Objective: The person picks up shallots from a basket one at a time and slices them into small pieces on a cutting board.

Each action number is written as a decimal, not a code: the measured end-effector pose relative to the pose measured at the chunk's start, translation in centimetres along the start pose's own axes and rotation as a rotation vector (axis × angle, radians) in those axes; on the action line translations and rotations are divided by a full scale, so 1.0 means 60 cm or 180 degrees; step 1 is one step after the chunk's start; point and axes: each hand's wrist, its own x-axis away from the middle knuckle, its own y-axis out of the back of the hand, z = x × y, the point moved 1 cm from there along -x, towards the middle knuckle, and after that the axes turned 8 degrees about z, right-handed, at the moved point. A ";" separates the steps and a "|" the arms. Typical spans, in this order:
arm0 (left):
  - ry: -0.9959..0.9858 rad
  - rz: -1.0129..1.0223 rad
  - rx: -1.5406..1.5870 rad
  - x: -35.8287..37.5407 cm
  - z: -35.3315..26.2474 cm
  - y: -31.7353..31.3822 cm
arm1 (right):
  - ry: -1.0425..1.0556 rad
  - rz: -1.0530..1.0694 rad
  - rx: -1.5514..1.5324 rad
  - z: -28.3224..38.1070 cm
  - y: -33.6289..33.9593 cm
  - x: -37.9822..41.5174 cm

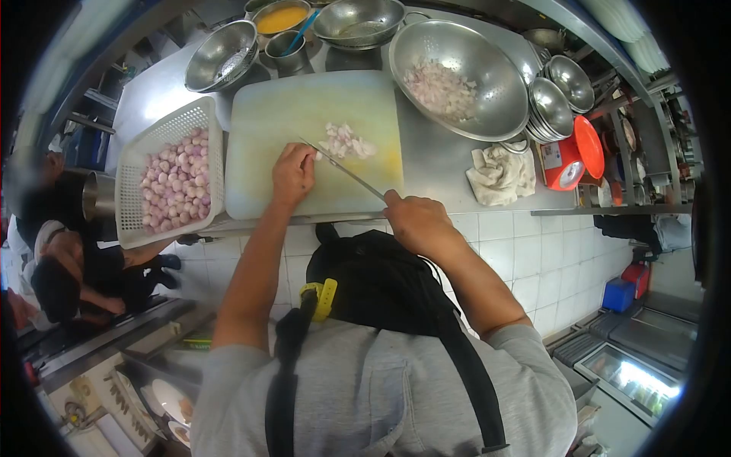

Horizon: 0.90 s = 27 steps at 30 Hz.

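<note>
My right hand (420,222) is wrapped round the handle of a kitchen knife (352,174), whose blade slants up and left over the cutting board (263,110). At the blade's tip end, my left hand (293,174) is closed with its fingertips on the board; a small pale piece shows at them, probably shallot, mostly hidden. Just beyond the blade lies a small heap of chopped shallots (345,142). To the left, a white plastic basket (216,156) holds many peeled shallots (177,183).
A big steel colander (499,76) with chopped shallots (442,90) stands right of the board. Near it are a crumpled cloth (500,177), stacked steel bowls (550,107) and a red scale (572,156). More bowls (221,55) line the back. Other people (84,259) are at the left.
</note>
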 end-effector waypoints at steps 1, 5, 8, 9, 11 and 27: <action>0.0022 -0.0002 0.0023 -0.001 0.001 -0.002 | 0.0044 -0.0022 -0.0022 -0.005 -0.007 -0.010; -0.0021 0.0002 0.0079 -0.002 0.007 -0.002 | 0.0138 -0.0113 -0.0052 -0.006 -0.011 -0.037; -0.0170 -0.0079 -0.0019 -0.004 -0.004 0.003 | 0.0120 -0.0076 -0.0049 0.001 0.003 -0.007; -0.0119 -0.0061 0.0031 -0.001 -0.002 0.001 | 0.0104 -0.0054 -0.0036 -0.002 0.004 0.001; -0.0041 -0.0042 0.0127 -0.001 0.004 -0.003 | 0.0118 -0.0018 -0.0105 -0.014 -0.019 -0.036; -0.0397 -0.0162 -0.0290 -0.003 0.003 -0.002 | 0.0009 0.0135 -0.0180 -0.026 -0.007 -0.047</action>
